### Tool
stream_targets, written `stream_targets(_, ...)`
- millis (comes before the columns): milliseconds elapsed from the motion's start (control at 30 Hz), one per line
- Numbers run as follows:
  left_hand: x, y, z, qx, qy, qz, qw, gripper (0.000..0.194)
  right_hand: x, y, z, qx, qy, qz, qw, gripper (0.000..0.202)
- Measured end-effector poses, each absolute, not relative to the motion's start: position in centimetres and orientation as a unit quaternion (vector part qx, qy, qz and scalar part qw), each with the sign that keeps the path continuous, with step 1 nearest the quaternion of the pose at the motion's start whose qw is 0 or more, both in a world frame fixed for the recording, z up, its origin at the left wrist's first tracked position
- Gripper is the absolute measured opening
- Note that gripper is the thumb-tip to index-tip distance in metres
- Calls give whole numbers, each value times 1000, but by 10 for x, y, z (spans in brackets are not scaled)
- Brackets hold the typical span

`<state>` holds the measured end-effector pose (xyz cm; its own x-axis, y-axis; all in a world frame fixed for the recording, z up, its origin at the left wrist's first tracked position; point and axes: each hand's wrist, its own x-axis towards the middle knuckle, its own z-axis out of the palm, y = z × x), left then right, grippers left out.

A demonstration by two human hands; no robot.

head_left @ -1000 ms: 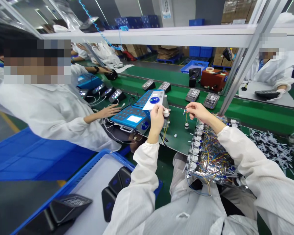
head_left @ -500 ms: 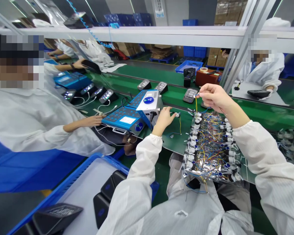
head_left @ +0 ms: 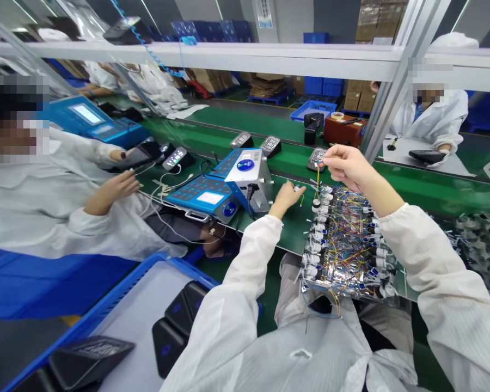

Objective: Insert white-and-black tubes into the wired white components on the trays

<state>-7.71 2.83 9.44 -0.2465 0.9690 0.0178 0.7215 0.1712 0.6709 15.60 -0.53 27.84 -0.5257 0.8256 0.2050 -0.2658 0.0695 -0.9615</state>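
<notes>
My right hand (head_left: pixel 347 167) is closed in a pinch on the top of thin yellow wires (head_left: pixel 318 177). These hang down toward the near-left corner parts of a tray (head_left: pixel 347 239) covered in shiny film. Rows of small white-and-black motor-like parts (head_left: pixel 316 238) line its sides, with tangled coloured wires between them. Left of the tray, my left hand (head_left: pixel 286 199) is low over the green bench, its fingers closed round a small white part (head_left: pixel 297 188). A short yellow wire (head_left: pixel 302 200) trails from that part.
A silver-and-blue box (head_left: pixel 250 177) stands left of my left hand, beside a blue test case (head_left: pixel 200 193). Digital monitors (head_left: pixel 270 146) sit on the green conveyor behind. A blue crate (head_left: pixel 147 267) holding black devices is at lower left. Co-workers sit at left and across.
My left hand has moved slightly right and closed round the small white part, lifting its wire. My right hand still pinches the wires. The co-worker on the left has drawn a black device closer.
</notes>
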Motion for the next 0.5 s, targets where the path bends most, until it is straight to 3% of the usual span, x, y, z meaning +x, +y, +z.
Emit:
stream_targets(67,-68,40,74,550,760,258,231,72,145,-5,270,-244,-585,653,415,33)
stream_targets(133,-64,51,66,536,768,254,243,77,137,-6,262,-255,-579,663,401,34)
stream_targets(300,-81,66,66,525,753,276,284,55,131,-10,248,-263,-590,669,368,34)
stream_targets(500,-88,61,78,492,683,432,324,52,121,-2,228,-279,-576,676,366,37)
